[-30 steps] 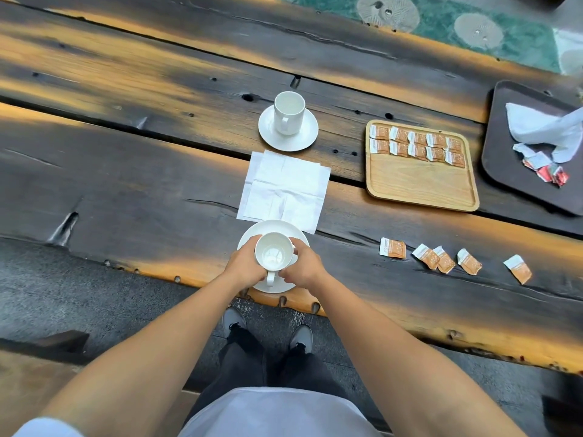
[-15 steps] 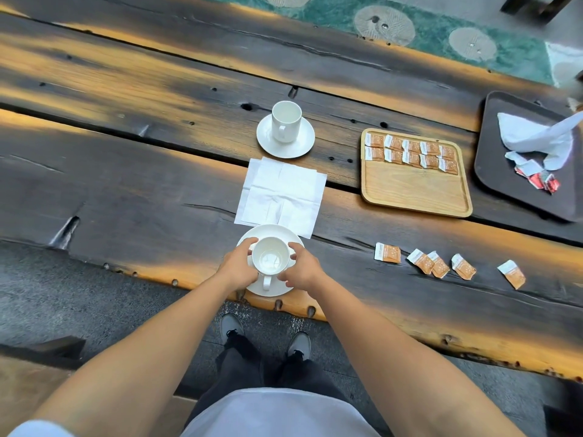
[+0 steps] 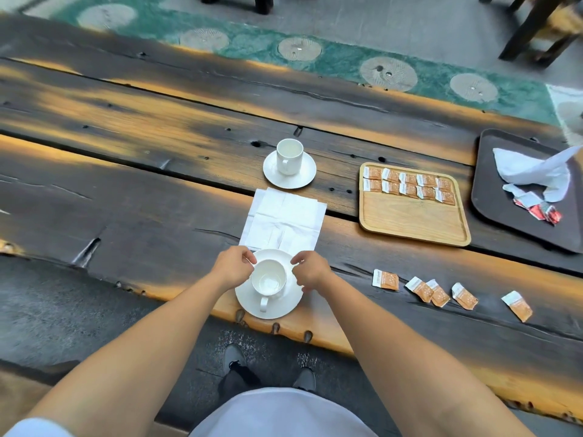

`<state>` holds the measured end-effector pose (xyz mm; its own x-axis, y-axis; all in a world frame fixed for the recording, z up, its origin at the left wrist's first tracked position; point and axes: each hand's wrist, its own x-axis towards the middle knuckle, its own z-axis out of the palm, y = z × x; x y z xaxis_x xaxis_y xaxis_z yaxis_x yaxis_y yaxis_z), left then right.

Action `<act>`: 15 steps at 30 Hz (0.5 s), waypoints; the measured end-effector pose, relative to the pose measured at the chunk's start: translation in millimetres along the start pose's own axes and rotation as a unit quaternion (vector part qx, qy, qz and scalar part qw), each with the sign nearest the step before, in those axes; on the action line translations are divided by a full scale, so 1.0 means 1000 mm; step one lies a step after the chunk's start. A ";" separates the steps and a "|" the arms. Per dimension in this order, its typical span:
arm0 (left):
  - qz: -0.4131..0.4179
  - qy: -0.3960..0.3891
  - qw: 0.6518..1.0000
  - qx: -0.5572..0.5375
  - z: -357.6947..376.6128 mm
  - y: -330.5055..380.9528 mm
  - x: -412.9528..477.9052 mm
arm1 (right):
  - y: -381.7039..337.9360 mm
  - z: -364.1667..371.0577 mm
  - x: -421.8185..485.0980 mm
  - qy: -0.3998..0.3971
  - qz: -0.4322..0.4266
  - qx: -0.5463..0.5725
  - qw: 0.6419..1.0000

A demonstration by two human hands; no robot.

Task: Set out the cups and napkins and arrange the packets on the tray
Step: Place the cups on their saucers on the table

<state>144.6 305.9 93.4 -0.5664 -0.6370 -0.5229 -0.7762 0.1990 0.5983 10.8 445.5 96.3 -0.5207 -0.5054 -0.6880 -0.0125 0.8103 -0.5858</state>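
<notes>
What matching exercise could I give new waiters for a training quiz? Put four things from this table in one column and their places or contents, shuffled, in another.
1. near cup
2. wooden tray
3. dark tray
4. napkins

A. holds a tissue and red wrappers
B. between near saucer and far saucer
C. between left hand and right hand
D. holds two rows of orange packets

Pairs: 1-C, 2-D, 3-A, 4-B
</notes>
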 end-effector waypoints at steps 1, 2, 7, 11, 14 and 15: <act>0.005 0.000 1.000 -0.002 0.001 0.005 0.000 | -0.001 -0.004 0.000 0.000 -0.008 -0.001 1.000; 0.010 -0.001 1.000 -0.005 0.002 0.009 0.000 | -0.001 -0.007 0.002 0.000 -0.014 0.000 1.000; 0.029 0.002 0.999 -0.019 0.012 0.023 0.008 | 0.008 -0.021 0.015 0.007 -0.029 -0.028 0.999; 0.032 -0.005 0.999 -0.029 0.014 0.030 0.022 | 0.007 -0.032 0.026 0.007 -0.012 -0.030 0.999; 0.034 -0.026 0.999 -0.025 0.011 0.035 0.044 | 0.000 -0.036 0.042 0.021 0.007 -0.019 1.000; 0.036 -0.033 0.999 -0.021 0.009 0.036 0.054 | -0.003 -0.036 0.049 0.027 0.015 -0.016 0.999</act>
<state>83.7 285.2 81.0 -0.6382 -0.5714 -0.5159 -0.7215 0.2100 0.6598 -45.9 428.5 79.7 -0.5671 -0.4652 -0.6797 -0.0233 0.8340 -0.5513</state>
